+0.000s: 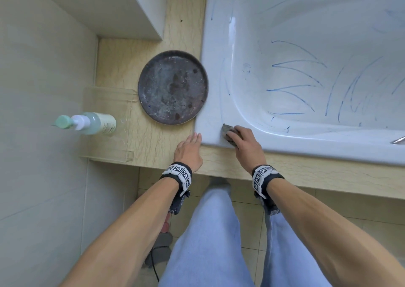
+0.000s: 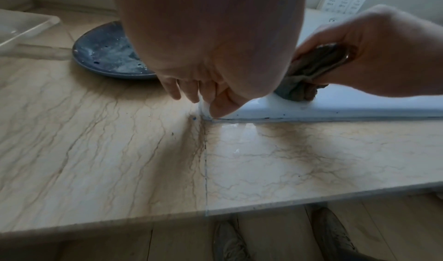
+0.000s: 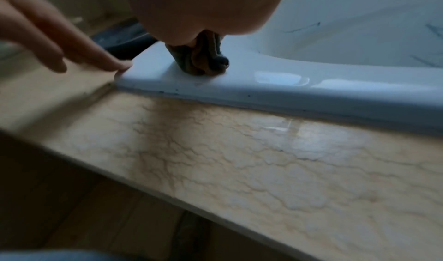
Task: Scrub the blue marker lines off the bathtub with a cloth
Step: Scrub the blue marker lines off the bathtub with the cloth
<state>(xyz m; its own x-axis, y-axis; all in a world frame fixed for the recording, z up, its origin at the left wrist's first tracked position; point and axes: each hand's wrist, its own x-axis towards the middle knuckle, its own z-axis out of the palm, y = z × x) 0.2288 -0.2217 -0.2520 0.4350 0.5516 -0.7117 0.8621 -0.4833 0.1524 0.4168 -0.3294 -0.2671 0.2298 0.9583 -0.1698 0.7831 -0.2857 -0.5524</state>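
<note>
— So, where do we have the cloth (image 1: 230, 133) right now?

— Bunched under our right hand (image 1: 244, 143), on the flat rim of the bathtub (image 1: 219, 102) at its near left corner. Our fingers curl over the wad and press it down onto the white enamel; from the right wrist view we see its brown and grey folds (image 3: 201, 60) squeezed out below the palm, touching the rim.

— And our left hand (image 1: 189, 150)?

— Just beside it, holding nothing. We keep its fingers straight and close together, and their tips (image 3: 120, 66) touch the outer corner of the tub rim where it meets the marble ledge (image 1: 153, 137). The cloth lies between our two hands' fingertips, nearer the right.

— Which blue marker lines (image 1: 300, 72) do we see?

— Many sweep across the tub's inner wall and floor, well apart from the cloth. A fainter line (image 1: 223, 83) runs along the left rim, ending near the wad's far edge.

— What else sits around us?

— A dark round plate (image 1: 173, 87), stained and mottled, rests on the ledge just left of the tub, its edge against the rim. Farther left stands a clear plastic tray (image 1: 107, 124), and a pump bottle (image 1: 92, 123) with a mint-green top. Below, we see our light blue trousers (image 1: 210, 232) over the tiled floor.
</note>
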